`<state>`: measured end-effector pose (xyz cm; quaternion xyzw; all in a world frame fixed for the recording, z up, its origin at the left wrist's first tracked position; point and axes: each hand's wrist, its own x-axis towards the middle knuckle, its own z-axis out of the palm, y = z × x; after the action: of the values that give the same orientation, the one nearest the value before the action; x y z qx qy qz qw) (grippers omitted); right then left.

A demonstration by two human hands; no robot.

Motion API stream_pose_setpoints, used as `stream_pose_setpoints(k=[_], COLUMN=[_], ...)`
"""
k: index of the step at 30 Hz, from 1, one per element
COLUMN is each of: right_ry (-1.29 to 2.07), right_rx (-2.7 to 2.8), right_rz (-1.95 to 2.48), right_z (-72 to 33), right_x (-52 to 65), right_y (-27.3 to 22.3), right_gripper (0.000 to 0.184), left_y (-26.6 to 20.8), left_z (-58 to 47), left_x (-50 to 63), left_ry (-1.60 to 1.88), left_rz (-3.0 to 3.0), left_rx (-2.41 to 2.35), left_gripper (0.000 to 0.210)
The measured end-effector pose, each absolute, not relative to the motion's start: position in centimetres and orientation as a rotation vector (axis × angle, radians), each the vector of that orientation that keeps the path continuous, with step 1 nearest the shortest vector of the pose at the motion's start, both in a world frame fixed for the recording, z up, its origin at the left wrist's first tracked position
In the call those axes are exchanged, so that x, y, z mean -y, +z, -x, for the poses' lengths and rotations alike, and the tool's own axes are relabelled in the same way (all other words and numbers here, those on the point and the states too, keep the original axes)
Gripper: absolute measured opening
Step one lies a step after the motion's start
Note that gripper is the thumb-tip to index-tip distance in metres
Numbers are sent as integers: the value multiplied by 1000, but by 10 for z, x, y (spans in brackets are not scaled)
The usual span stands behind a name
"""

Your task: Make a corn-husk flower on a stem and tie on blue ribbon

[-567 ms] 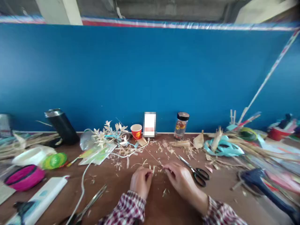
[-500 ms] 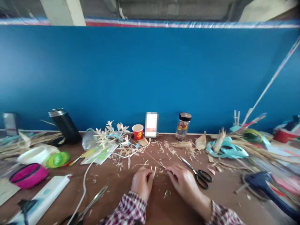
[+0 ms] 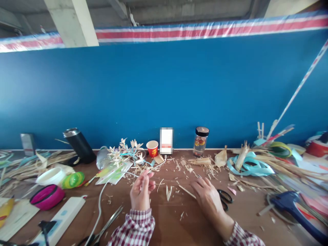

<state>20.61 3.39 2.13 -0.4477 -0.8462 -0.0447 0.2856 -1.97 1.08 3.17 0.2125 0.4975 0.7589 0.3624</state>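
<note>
My left hand is raised over the table with its palm partly turned up. Its thumb and fingertips are pinched together; anything between them is too small to make out. My right hand lies palm down, fingers stretched over the blades of the black-handled scissors, which it mostly hides. A thin pale strip lies on the table, one end at the right hand's thumb side. Between the hands rests a small split piece of pale husk.
Beyond the hands stand husk flowers, a red paper cup, a blurred-out phone and a lidded jar. At left lie more scissors and a power strip. A blue glue gun and light-blue ribbon occupy the right.
My left hand has lifted and turned its palm up, leaving the small husk piece on the table. The right hand has let the thin strip down and moved right onto the scissors.
</note>
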Motion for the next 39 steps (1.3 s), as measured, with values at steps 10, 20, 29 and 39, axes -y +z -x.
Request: stream_pose_setpoints(k=[10,20,29,39], right_ry=[-183,905,1199,1170], right_rx=[1753,1089,568,520], right_rz=[1353,1120,898,870], right_z=[-222,-207,-226,-225], right_x=[-35,-34,-43,-45], right_y=[26,27,26,28], right_gripper=[22,41,31,18], left_y=[42,41,34,32], left_z=[36,-6,-26,-12], left_x=[-12,-18,-19,-30], left_ry=[1956,1843,1690,1637], left_rz=[-121,-159,-170,-35], left_rx=[-982,-901,-965,-916], left_gripper=[20,19,13,19])
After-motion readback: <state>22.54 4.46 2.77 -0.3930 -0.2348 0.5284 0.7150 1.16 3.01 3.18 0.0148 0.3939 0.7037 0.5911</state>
